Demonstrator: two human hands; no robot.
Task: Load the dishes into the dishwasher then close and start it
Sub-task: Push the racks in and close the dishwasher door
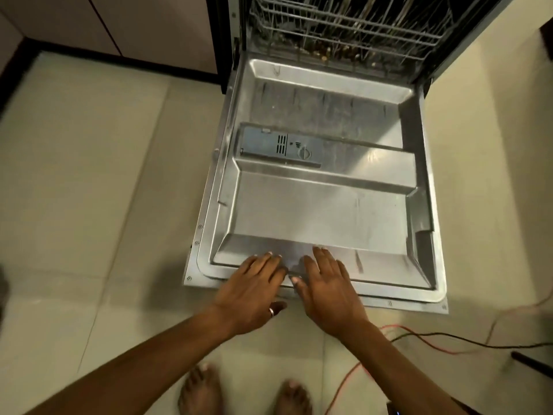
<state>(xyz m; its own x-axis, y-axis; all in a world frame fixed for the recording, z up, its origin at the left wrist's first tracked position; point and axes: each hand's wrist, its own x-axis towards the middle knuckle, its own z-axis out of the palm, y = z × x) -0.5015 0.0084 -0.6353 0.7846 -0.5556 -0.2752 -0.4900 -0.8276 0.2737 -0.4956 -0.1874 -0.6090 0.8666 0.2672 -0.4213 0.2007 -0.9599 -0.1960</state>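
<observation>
Both hands lie side by side at the lower centre of the frame, on the near rim of the dishwasher door. The left hand is flat, its fingers straight and close together on the steel. Its thumb, which wears a ring, sits just below the door's front edge, and it is hard to say whether it hooks underneath. The right hand is also spread flat with straight fingers resting on the rim, gripping nothing. Its thumb points toward the left hand, and the two nearly touch.

The door is fully lowered and fills the middle of the frame, inner face up. A grey detergent dispenser is set into its left half.

At the top of the frame the wire rack is cut off by the upper edge. Its load is a blur of dark and brownish shapes that cannot be told apart.

Two bare feet stand on the pale tiled floor at the bottom edge. Red and black wires trail across the lower right, toward a dark object that is cropped by the frame. A cabinet fills the upper left.
</observation>
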